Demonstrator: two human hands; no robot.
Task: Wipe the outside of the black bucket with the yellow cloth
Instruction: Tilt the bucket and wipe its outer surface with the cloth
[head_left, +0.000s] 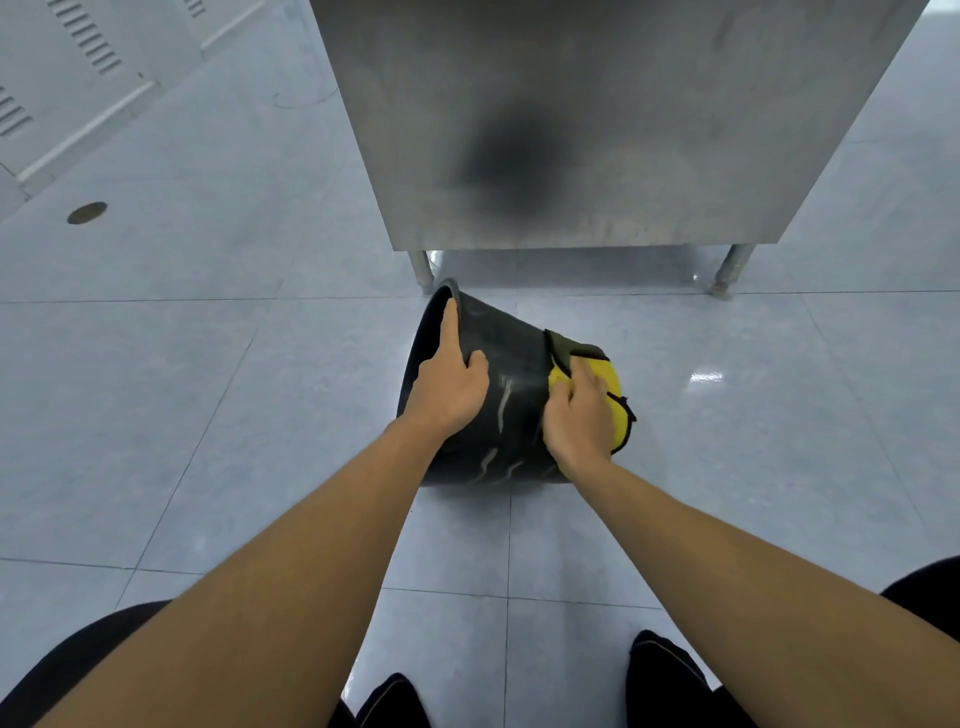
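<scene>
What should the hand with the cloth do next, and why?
Probably slide the yellow cloth from the base end toward the rim: the black bucket lies on its side, steadied at the rim by the left hand, and pale streaks show beside the right hand.

Beyond the right hand (576, 415) pressing the yellow cloth (613, 395) on the black bucket (509, 405), the steel cabinet (597, 130) and its leg (422, 270) block passage. Floor (779, 415) right of the grip lies open.
</scene>
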